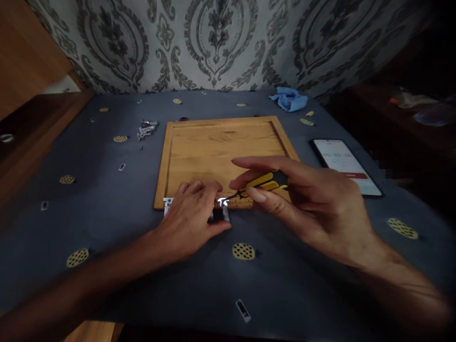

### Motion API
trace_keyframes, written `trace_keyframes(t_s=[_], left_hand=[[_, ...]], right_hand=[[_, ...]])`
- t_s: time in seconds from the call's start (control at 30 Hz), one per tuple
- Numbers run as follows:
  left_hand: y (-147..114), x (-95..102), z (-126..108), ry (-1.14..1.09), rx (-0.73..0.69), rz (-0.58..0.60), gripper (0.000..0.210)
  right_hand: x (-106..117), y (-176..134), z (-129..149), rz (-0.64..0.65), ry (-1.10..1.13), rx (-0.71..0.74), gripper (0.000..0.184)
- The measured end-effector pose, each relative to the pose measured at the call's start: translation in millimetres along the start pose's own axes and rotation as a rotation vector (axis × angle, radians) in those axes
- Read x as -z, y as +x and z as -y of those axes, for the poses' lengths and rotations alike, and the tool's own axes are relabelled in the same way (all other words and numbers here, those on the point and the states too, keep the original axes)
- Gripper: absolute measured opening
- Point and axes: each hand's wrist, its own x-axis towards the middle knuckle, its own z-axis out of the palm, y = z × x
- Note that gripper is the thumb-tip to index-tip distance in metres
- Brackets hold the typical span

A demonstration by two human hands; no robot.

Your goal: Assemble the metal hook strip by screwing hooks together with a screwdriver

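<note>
A wooden cabinet door panel (221, 152) with a raised frame lies flat on the cloth. Along its near edge, my left hand (190, 211) presses down with curled fingers, its thumb below a shiny metal hinge (223, 203). Part of that hinge is hidden by the fingers. Another metal piece (168, 203) shows at the panel's near left corner, beside the same hand. Between thumb and fingers, my right hand (309, 204) grips a yellow and black screwdriver (261, 183). The screwdriver points left, its tip at the hinge; whether it sits in a screw I cannot tell.
Several metal hinges (146, 129) lie in a small pile left of the panel. A phone (342, 164) with a lit screen rests to the right, and a crumpled blue cloth (289, 99) at the back. The pineapple-print tablecloth (117, 285) meets a patterned wall (213, 47).
</note>
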Motion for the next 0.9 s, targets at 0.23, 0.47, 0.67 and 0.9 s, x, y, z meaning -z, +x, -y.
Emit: trace_keyframes(t_s=[0.23, 0.47, 0.67, 0.9], left_hand=[[-0.6, 0.8, -0.6, 0.008, 0.014, 0.017, 0.048], [-0.4, 0.8, -1.6, 0.004, 0.014, 0.016, 0.047], [-0.1, -0.2, -0.8, 0.012, 0.013, -0.004, 0.047], [0.8, -0.1, -1.0, -0.005, 0.011, 0.006, 0.047]], right_hand=[[-6.5, -4.1, -4.4, -0.103, 0.248, -0.075, 0.031], [-6.2, -3.1, -2.3, -0.128, 0.184, -0.063, 0.015], [-15.5, -3.7, -3.6, -0.201, 0.148, -0.032, 0.014], [-16.9, -5.1, -4.8, -0.230, 0.158, -0.002, 0.009]])
